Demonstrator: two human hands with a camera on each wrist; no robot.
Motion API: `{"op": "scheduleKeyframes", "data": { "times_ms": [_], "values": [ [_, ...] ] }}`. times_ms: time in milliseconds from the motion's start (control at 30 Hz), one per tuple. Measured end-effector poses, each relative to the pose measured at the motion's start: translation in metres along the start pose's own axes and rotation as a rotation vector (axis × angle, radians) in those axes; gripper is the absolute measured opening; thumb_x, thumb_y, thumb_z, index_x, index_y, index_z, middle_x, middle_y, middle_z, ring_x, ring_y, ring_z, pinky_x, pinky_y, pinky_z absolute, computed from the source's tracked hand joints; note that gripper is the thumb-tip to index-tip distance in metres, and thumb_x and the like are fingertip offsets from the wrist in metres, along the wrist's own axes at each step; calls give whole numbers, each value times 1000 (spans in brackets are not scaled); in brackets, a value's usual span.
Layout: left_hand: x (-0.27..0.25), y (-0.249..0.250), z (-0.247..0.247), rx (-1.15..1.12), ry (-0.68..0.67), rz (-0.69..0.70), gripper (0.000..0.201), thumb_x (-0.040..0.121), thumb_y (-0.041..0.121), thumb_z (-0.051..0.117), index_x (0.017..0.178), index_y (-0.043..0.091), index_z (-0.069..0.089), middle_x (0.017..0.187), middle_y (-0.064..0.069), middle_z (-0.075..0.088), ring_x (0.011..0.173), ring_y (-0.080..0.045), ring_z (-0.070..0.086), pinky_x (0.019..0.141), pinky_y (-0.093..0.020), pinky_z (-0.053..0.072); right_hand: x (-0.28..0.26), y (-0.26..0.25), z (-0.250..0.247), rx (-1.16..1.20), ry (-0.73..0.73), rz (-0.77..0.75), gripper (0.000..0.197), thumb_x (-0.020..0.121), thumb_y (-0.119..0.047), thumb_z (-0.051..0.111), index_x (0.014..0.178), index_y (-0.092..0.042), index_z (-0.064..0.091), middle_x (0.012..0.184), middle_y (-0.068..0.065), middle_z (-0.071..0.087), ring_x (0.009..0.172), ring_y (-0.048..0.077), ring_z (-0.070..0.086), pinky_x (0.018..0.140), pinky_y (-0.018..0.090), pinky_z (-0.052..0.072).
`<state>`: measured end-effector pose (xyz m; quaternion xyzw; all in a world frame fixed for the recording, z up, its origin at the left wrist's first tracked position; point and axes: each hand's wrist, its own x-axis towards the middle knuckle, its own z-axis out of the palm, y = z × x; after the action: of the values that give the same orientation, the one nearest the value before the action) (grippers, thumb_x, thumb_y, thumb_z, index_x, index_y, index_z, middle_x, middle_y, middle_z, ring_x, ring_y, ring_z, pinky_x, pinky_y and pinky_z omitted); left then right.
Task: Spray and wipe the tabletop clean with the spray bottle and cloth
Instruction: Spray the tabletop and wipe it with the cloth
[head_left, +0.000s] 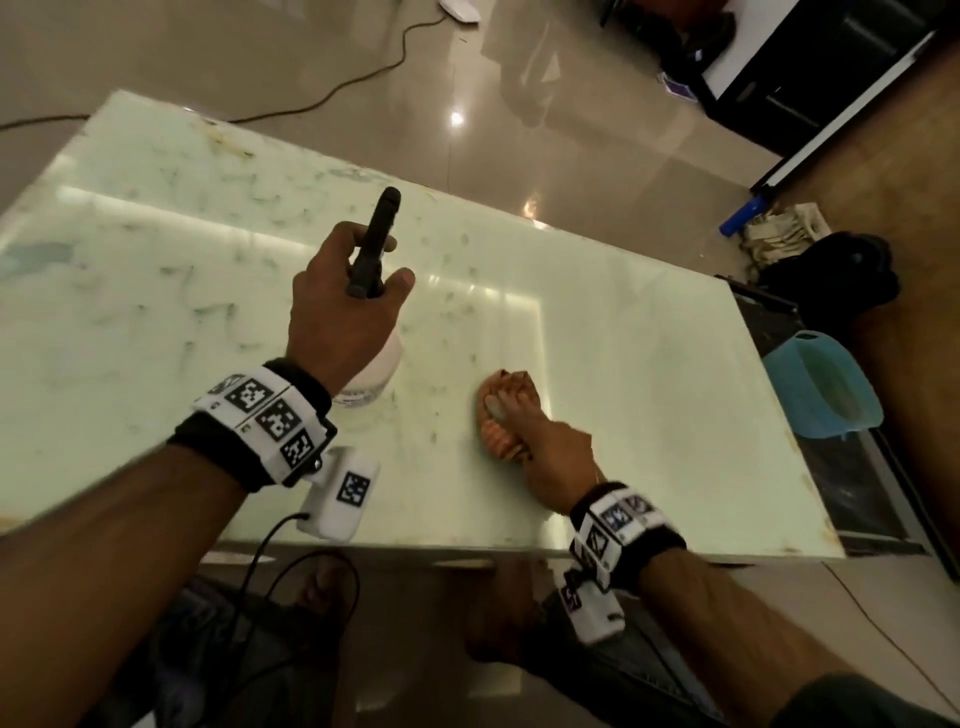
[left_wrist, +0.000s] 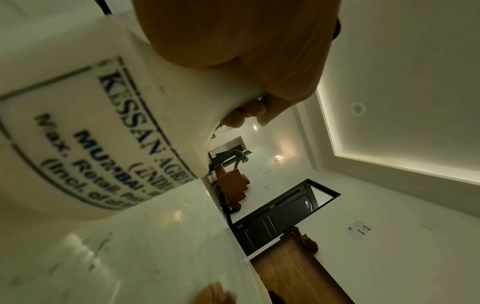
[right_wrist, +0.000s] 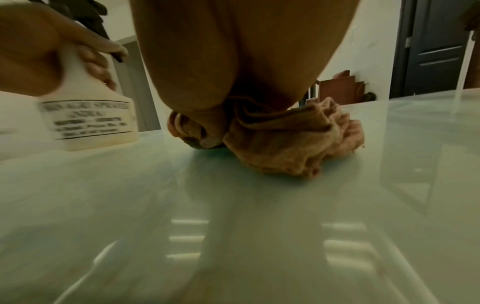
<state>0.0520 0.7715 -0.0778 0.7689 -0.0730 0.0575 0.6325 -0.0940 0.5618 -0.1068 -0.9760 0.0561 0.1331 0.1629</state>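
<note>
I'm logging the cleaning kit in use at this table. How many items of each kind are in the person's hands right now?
Spray bottle: 1, gripped by the left hand
Cloth: 1, bunched under the right hand on the tabletop
Total: 2

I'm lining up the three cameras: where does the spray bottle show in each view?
Head: spray bottle at centre, mostly hidden under the left hand gripping it.
Left wrist: fills the upper left, label facing the camera.
Right wrist: left edge, blurred.
Shared landmark: the pale green tabletop.
</note>
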Motion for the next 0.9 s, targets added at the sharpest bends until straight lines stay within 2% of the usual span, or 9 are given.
{"op": "scheduleKeyframes", "data": {
  "times_ms": [133, 300, 367, 433, 567, 667, 767, 833, 900],
  "values": [
    [0, -1, -2, -8, -8, -23, 21, 90, 26, 71, 109, 23, 63, 70, 6, 59, 71, -27, 66, 79, -33, 53, -59, 1, 45, 72, 107, -47, 77, 72, -2, 57, 143, -26, 40, 148, -15, 22, 144, 11, 21, 117, 25, 19],
    [-4, -4, -1, 19, -9, -44, 22, 88, 26, 70, 109, 24, 63, 75, 4, 62, 75, -28, 69, 66, -18, 45, -114, -10, 70, 47, 194, -57, 68, 77, -5, 64, 137, -33, 49, 143, -10, 48, 136, 9, 41, 112, 27, 35],
    [-5, -4, -2, 15, -8, -52, 22, 89, 26, 70, 109, 25, 63, 80, 0, 65, 77, -28, 70, 66, -17, 44, -124, -22, 59, 210, 211, 15, 44, 86, -4, 55, 121, -29, 62, 119, -10, 67, 114, 6, 60, 100, 20, 44],
    [-5, -4, -2, 0, -7, -70, 22, 88, 27, 70, 109, 26, 63, 83, -1, 67, 78, -28, 70, 69, -22, 46, -128, -34, 41, 481, 284, 149, 38, 90, 2, 48, 104, -25, 69, 99, -9, 71, 94, 1, 63, 88, 16, 45],
    [-3, -5, -3, -12, 18, -101, 24, 87, 28, 71, 110, 24, 64, 81, 9, 64, 78, -27, 69, 80, -33, 54, -119, -41, 8, 415, 521, 469, 42, 87, 5, 44, 110, -23, 65, 93, -5, 67, 80, 11, 57, 74, 16, 39],
    [-2, -4, -2, -6, 16, -103, 27, 89, 26, 71, 114, 18, 64, 75, 19, 58, 73, -19, 64, 72, -25, 45, -104, -58, 8, 247, 323, 503, 44, 90, -1, 42, 125, -23, 53, 105, 3, 65, 90, 22, 60, 75, 20, 37],
    [0, -7, 1, 0, 16, -93, 28, 90, 25, 71, 115, 16, 64, 72, 18, 55, 73, -15, 57, 67, -20, 39, -80, -71, 37, 58, 44, 477, 55, 90, -7, 44, 143, -17, 34, 142, 11, 44, 126, 29, 47, 99, 34, 41],
    [2, -8, 1, 1, 23, -100, 28, 89, 25, 71, 115, 17, 64, 71, 18, 54, 74, -14, 56, 63, -17, 37, -58, -69, 49, -57, -6, 460, 67, 86, -8, 48, 148, -11, 22, 152, 12, 26, 139, 31, 29, 108, 42, 37],
    [5, -10, 1, -1, 23, -113, 27, 89, 26, 71, 114, 18, 64, 71, 17, 55, 72, -13, 56, 60, -11, 37, -34, -60, 50, -105, 27, 434, 66, 86, -6, 45, 147, -6, 22, 153, 15, 23, 143, 33, 20, 111, 47, 33]
  ]
}}
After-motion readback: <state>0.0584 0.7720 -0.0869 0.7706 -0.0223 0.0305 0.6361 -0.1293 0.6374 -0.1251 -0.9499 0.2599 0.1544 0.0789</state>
